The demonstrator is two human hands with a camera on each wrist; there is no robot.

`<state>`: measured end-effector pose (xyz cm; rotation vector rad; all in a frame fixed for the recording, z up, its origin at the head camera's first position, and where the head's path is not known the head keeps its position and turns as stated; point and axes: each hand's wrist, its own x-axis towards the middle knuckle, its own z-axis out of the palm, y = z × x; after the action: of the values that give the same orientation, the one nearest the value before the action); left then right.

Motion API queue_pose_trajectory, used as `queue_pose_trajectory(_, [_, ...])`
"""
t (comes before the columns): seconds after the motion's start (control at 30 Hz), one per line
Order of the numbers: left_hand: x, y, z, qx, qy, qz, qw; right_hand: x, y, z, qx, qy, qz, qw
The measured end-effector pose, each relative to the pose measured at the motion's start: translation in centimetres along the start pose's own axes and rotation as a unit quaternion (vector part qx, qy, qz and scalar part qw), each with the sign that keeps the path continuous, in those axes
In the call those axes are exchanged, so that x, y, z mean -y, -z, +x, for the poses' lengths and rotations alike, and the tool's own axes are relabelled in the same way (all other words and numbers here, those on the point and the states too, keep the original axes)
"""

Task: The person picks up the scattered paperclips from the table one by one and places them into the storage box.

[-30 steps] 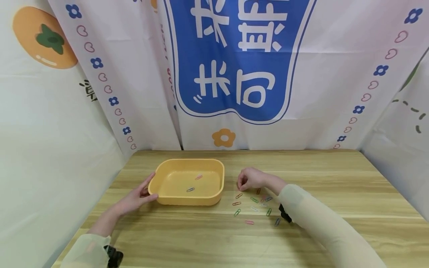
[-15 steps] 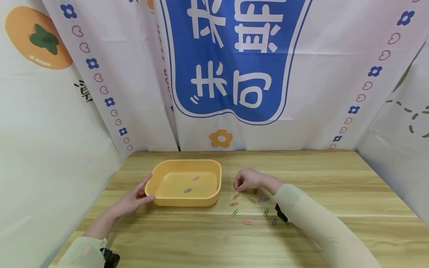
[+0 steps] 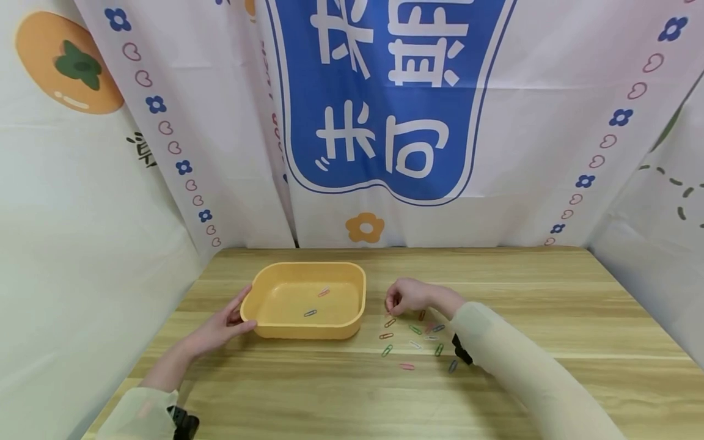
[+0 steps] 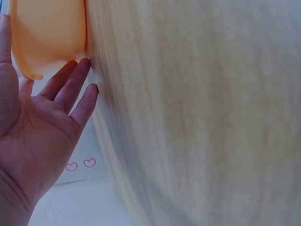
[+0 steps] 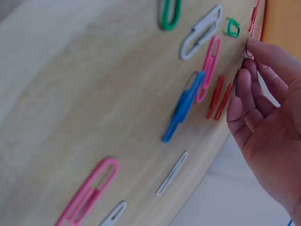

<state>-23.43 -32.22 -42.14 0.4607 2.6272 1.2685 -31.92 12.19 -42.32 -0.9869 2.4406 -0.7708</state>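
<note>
My right hand [image 3: 407,296] is low over the table, thumb and index fingertips pinching a pink paper clip [image 5: 256,32]. More paper clips lie loose beside and below it: an orange-red one [image 3: 386,335], a green one [image 3: 387,350], a pink one [image 3: 407,366], a dark blue one [image 3: 453,366] and several others. At the left end of the yellow tray [image 3: 308,332], my left hand [image 3: 217,333] rests with fairly straight, spread fingers, its thumb at the front rim. Inside the tray are a blue paper clip [image 3: 310,313] and a pink one [image 3: 324,293] overlapping a whitish one.
The wood-grain table [image 3: 308,391] carries the tray left of centre, the loose clips to its right. White printed cloth [image 3: 522,153] hangs behind the table's far edge and along both sides. A black wrist device [image 3: 184,423] sits at the left sleeve.
The view shifts slightly with the head. My right hand stays at the same spot with pinched fingertips, and my left hand keeps its place on the tray.
</note>
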Motion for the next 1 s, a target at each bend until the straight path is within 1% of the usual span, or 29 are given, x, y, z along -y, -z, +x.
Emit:
queue_pose_trajectory(0.13, [0.03,-0.03,0.03,-0.003,0.007,0.001,1.0000,-0.30,-0.13,-0.20,-0.013,0.012,0.010,1.000])
queue_pose_trajectory(0.47, [0.23,-0.02,0.04,-0.005,0.006,-0.004,1.0000,-0.87,-0.19,-0.32,-0.033,0.013,0.032,0.999])
queue_pose_trajectory(0.73, [0.27,-0.01,0.03,-0.004,0.008,-0.007,0.9999,-0.91,-0.27,-0.45,-0.041,0.017,0.045,0.998])
queue_pose_trajectory(0.87, [0.21,0.01,0.05,-0.005,0.007,-0.003,1.0000,-0.96,-0.03,-0.60,-0.043,0.027,0.060,0.997])
queue_pose_trajectory(1.0, [0.16,-0.02,0.00,-0.005,0.006,-0.001,1.0000,-0.95,0.35,-0.70,-0.045,0.027,0.065,0.996])
